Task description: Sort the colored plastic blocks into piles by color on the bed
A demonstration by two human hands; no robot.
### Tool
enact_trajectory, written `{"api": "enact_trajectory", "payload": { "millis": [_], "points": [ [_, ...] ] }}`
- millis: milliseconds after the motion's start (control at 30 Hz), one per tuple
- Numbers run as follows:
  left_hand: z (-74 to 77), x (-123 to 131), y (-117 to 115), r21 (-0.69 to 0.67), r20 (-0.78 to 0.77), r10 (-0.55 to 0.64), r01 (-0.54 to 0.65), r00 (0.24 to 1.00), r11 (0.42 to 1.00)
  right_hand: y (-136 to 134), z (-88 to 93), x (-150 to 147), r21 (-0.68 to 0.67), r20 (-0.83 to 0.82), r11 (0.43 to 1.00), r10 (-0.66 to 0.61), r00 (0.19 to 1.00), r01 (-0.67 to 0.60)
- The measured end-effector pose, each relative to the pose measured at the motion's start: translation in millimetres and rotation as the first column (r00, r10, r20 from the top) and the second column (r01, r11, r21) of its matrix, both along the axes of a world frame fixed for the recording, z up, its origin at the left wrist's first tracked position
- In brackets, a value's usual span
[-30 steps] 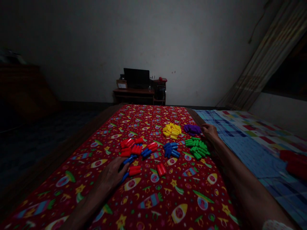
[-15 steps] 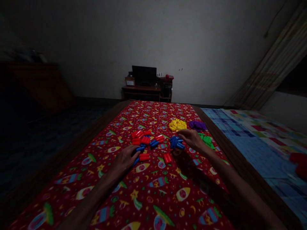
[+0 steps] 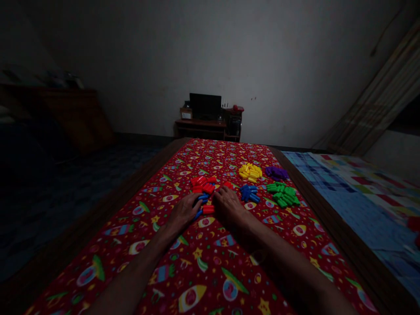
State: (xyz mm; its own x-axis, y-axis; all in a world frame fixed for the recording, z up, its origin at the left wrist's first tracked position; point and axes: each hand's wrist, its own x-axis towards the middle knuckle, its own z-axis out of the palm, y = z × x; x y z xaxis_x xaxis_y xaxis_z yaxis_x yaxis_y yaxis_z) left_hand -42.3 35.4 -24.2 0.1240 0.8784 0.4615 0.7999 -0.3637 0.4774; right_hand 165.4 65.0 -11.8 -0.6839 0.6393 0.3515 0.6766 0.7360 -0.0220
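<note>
The right hand [image 3: 229, 204] has moved left from the blue pile [image 3: 249, 194] to a position near the red cylindrical pieces [image 3: 199, 181]. Its fingers are bent downward; whether they grip anything cannot be determined. The left hand [image 3: 184, 210] remains at the loose blue pieces [image 3: 203, 198], fingers curved, grip unconfirmed. The green pile [image 3: 284, 195], previously part-covered, is now exposed.

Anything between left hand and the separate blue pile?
Yes: the right hand is between the left hand and the blue pile. Red pieces also lie between the hands.
</note>
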Motion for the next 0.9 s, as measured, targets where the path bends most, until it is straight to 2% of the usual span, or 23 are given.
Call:
{"api": "enact_trajectory", "payload": {
  "millis": [133,300,400,500,600,733,833,900],
  "points": [
    [2.6,0.1,-2.1,-0.028,-0.027,-0.008,0.008,1.000,1.000,-3.6,14.1,-1.7,-0.177,-0.100,0.984,-0.029,0.995,0.011],
    [5.3,1.1,-0.5,-0.019,0.040,-0.023,0.024,0.999,1.000,6.1,46.2,26.0,-0.250,-0.333,0.967,-0.135,0.933,0.051],
    [6.0,1.6,2.7,-0.037,0.097,0.021,-0.018,0.995,0.999,19.9,55.3,51.9,-0.290,-0.306,0.948,-0.220,0.926,0.129],
    [7.5,2.6,4.1,-0.088,0.180,0.061,-0.046,0.982,0.995,30.8,53.5,72.2,-0.333,-0.160,0.913,-0.303,0.939,0.238],
    [10.2,4.3,2.0,-0.128,0.253,0.080,-0.048,0.964,0.991,34.9,48.3,81.7,-0.295,-0.042,0.885,-0.389,0.920,0.361],
    [14.6,7.7,-1.9,-0.137,0.293,0.082,-0.043,0.953,0.990,31.9,49.0,82.8,-0.167,0.016,0.852,-0.501,0.865,0.497],
    [17.5,12.5,-4.0,-0.123,0.323,0.066,-0.028,0.944,0.992,25.7,56.3,77.5,-0.099,-0.052,0.854,-0.516,0.855,0.510],
    [19.7,17.7,-6.3,-0.114,0.356,0.042,-0.001,0.934,0.993,18.2,61.0,68.4,-0.141,-0.132,0.891,-0.448,0.884,0.431]
  ]
}}
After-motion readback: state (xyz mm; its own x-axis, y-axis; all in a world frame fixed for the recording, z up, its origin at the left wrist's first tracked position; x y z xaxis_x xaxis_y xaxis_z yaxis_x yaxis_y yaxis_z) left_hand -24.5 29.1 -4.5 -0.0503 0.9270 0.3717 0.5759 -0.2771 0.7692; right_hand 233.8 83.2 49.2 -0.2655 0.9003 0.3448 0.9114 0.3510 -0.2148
